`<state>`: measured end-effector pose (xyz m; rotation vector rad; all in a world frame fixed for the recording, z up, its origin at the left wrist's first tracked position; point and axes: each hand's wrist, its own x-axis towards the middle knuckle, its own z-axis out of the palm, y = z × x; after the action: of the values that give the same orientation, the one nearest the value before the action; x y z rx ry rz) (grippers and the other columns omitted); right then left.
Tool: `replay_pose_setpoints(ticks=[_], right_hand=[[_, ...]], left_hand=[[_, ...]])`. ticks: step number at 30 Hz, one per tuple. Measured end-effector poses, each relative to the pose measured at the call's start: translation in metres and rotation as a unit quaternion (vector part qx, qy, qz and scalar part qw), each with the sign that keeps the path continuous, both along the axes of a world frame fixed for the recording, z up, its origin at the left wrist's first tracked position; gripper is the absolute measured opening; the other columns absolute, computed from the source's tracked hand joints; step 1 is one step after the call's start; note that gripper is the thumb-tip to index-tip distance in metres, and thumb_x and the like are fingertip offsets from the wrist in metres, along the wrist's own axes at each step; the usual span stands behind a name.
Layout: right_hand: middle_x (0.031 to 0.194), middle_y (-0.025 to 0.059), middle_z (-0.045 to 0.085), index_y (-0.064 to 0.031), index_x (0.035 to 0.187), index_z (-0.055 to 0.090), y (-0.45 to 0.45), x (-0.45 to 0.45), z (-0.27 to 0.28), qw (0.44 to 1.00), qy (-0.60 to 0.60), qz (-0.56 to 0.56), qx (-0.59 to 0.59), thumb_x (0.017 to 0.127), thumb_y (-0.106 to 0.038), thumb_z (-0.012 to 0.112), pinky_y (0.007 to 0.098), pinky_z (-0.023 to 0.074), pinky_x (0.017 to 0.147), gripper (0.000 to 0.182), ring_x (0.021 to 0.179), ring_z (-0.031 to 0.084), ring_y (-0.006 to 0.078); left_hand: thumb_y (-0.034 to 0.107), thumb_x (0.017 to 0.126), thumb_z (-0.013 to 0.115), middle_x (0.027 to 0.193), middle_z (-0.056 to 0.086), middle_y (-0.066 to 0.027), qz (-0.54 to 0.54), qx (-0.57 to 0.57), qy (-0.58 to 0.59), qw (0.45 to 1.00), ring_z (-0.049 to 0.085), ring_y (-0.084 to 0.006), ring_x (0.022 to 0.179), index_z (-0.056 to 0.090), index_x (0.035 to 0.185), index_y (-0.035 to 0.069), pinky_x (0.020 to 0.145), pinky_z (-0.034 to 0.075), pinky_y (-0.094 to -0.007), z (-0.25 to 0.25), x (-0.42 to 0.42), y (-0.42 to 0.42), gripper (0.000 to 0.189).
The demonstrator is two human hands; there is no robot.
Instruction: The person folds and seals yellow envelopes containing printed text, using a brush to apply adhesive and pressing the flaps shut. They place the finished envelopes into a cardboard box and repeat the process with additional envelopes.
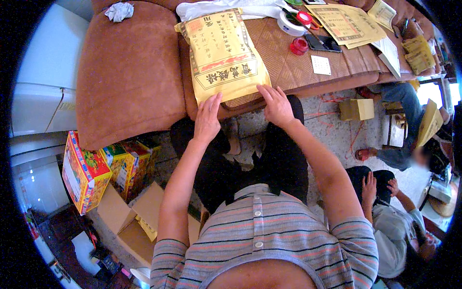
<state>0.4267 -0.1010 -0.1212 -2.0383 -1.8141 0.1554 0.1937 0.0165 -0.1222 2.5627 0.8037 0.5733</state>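
A plump yellow paper packet point(220, 47) printed with black characters and red marks lies on a brown woven seat mat in front of me. My left hand point(208, 117) touches the packet's near left corner with its fingers stretched out. At the near right corner, the fingertips of my right hand point(277, 106) rest on the paper, the thumb held apart. Neither hand is closed around the packet. White cloth or plastic point(252, 8) lies beyond the packet's far end.
Right of the packet are a tape roll point(291, 25), a red round container point(299, 46), a phone point(322, 43) and printed yellow sheets point(341, 23). Colourful boxes point(86, 173) and an open cardboard box point(135, 242) stand at lower left. Two people point(389, 224) point(400, 119) sit at right.
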Motion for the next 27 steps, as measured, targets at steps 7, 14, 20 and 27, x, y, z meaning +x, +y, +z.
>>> replay_pose_setpoints(ticks=[7, 14, 20, 27], right_hand=[[0.122, 0.0156, 0.053, -0.0074, 0.134, 0.039, -0.008, 0.017, -0.002, 0.997, 0.018, 0.015, 0.069, 0.069, 0.004, 0.053, 0.0449, 0.0367, 0.101, 0.067, 0.115, 0.049, 0.0327], [0.102, 0.0152, 0.058, -0.0068, 0.125, 0.046, 0.003, 0.009, 0.006, 0.983, 0.116, -0.051, 0.136, 0.073, 0.003, 0.054, 0.0430, 0.0442, 0.087, 0.053, 0.096, 0.056, 0.0328], [0.080, 0.0090, 0.061, -0.0026, 0.110, 0.054, 0.061, -0.032, 0.015, 0.866, 0.476, -0.100, 0.118, 0.086, -0.003, 0.054, 0.0310, 0.0507, 0.067, 0.023, 0.073, 0.060, 0.0176], [0.086, 0.0043, 0.058, 0.0000, 0.100, 0.054, 0.094, -0.043, -0.007, 0.789, 0.606, -0.004, -0.100, 0.086, 0.003, 0.046, 0.0271, 0.0478, 0.078, 0.016, 0.083, 0.057, 0.0126]], left_hand=[[-0.010, 0.074, 0.049, 0.125, 0.048, -0.0152, 0.045, 0.027, 0.037, 0.998, 0.045, -0.0320, 0.119, 0.033, 0.140, 0.010, 0.103, 0.032, -0.0488, 0.007, 0.010, -0.011, 0.070], [-0.006, 0.077, 0.049, 0.128, 0.046, -0.0190, 0.095, -0.034, 0.018, 0.995, 0.043, -0.0353, 0.119, 0.029, 0.141, 0.004, 0.102, 0.034, -0.0424, 0.020, 0.022, -0.016, 0.068], [-0.009, 0.075, 0.050, 0.116, 0.050, -0.0186, 0.121, -0.035, -0.080, 0.989, 0.051, -0.0356, 0.105, 0.030, 0.140, 0.005, 0.091, 0.043, -0.0415, 0.022, 0.028, -0.004, 0.069], [-0.013, 0.076, 0.046, 0.116, 0.047, -0.0200, 0.142, -0.161, -0.148, 0.965, 0.049, -0.0370, 0.107, 0.027, 0.141, 0.003, 0.092, 0.042, -0.0414, 0.017, 0.042, 0.000, 0.070]])
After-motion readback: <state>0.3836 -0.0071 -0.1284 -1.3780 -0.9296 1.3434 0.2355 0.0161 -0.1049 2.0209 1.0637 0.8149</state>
